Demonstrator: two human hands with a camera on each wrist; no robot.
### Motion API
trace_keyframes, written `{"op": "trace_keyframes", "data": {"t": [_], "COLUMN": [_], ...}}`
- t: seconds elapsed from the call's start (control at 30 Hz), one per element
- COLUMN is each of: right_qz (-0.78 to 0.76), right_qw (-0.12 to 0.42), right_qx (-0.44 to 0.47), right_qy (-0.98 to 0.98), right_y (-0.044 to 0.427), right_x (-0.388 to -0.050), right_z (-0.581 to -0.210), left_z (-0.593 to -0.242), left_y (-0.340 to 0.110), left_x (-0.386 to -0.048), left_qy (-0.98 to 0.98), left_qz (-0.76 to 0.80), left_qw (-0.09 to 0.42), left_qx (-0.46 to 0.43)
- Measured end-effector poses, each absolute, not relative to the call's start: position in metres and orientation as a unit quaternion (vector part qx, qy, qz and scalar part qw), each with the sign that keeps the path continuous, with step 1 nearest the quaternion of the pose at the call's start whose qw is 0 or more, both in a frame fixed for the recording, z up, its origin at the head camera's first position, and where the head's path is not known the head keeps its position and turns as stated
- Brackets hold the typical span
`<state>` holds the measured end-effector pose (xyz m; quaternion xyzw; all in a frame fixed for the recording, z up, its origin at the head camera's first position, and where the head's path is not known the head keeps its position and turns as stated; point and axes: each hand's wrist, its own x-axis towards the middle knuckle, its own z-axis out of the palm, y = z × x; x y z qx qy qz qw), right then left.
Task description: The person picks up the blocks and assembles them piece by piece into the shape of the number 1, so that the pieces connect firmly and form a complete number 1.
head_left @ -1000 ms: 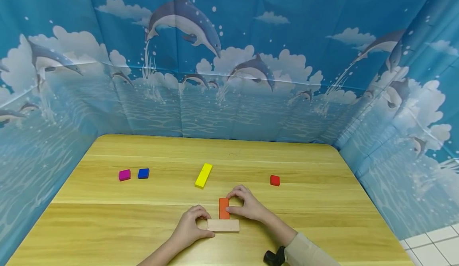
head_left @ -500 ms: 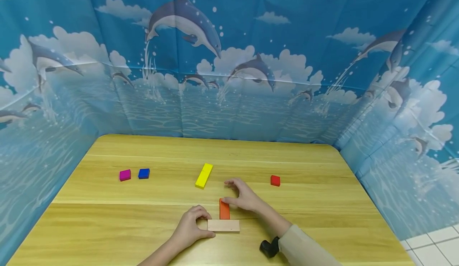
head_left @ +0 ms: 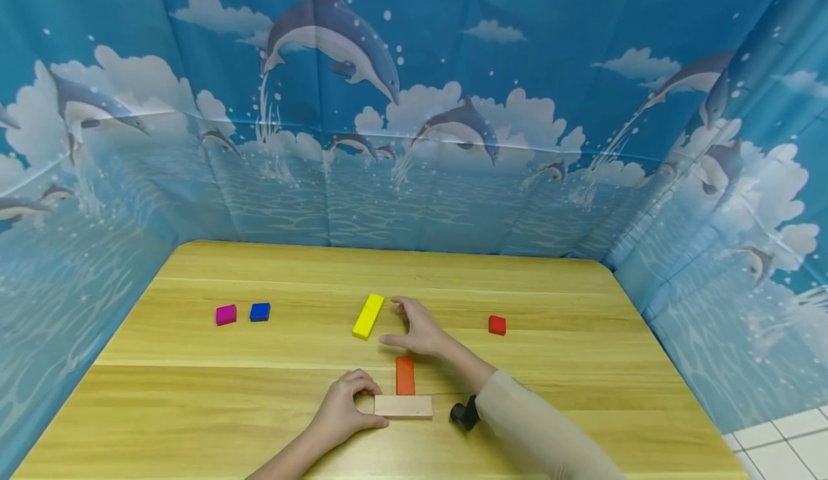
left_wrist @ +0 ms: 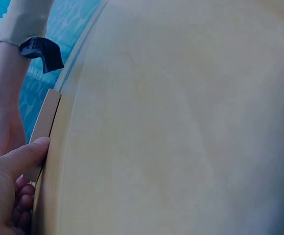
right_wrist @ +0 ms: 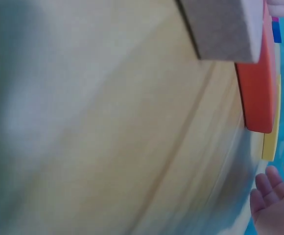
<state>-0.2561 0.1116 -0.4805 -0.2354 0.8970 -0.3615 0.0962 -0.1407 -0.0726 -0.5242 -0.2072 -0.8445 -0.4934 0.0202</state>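
Note:
My left hand (head_left: 343, 404) holds the left end of a plain wooden block (head_left: 407, 407) between thumb and fingers; in the left wrist view the thumb (left_wrist: 32, 152) lies along this block (left_wrist: 45, 113). Just behind the block, an orange block (head_left: 405, 376) lies lengthwise away from me, its near end at the wooden one. Over the table beyond it, my right hand (head_left: 419, 330) is spread with nothing in it, thumb and fingers apart. To its left, close but not touching, lies a yellow block (head_left: 368, 316). The right wrist view shows the fingers (right_wrist: 269, 188) straight near the yellow block (right_wrist: 270, 132).
Farther left on the wooden table (head_left: 194, 408) lie a magenta block (head_left: 226, 315) and a blue block (head_left: 260, 312). A small red block (head_left: 497, 325) lies to the right. A black device (head_left: 464, 414) sits at my right wrist. A dolphin-printed curtain (head_left: 414, 178) surrounds the table.
My right hand has let go of the orange block and moved away and left, toward the yellow block. The orange block stays in place. My left hand has not moved from the wooden block.

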Motion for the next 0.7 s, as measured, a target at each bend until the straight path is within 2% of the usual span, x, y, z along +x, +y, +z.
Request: {"op": "trace_keyframes", "data": {"t": [0.2,0.7], "right_qz": [-0.333,-0.282], "right_qw": [0.107,0.062], "right_qx": [-0.243,-0.215], "right_qy": [0.905,0.933], "right_y": [0.100,0.082], "right_x": [-0.265,-0.270], "right_z": [-0.482,-0.494], "left_z": [-0.523,-0.524], "left_y": [-0.073,-0.073], "left_x": [-0.141,-0.140], "left_qy": [-0.844,-0.845], "left_qz": [-0.493,-0.491], "left_qw": [0.024,0.027], "left_qx": [-0.209,-0.211]}}
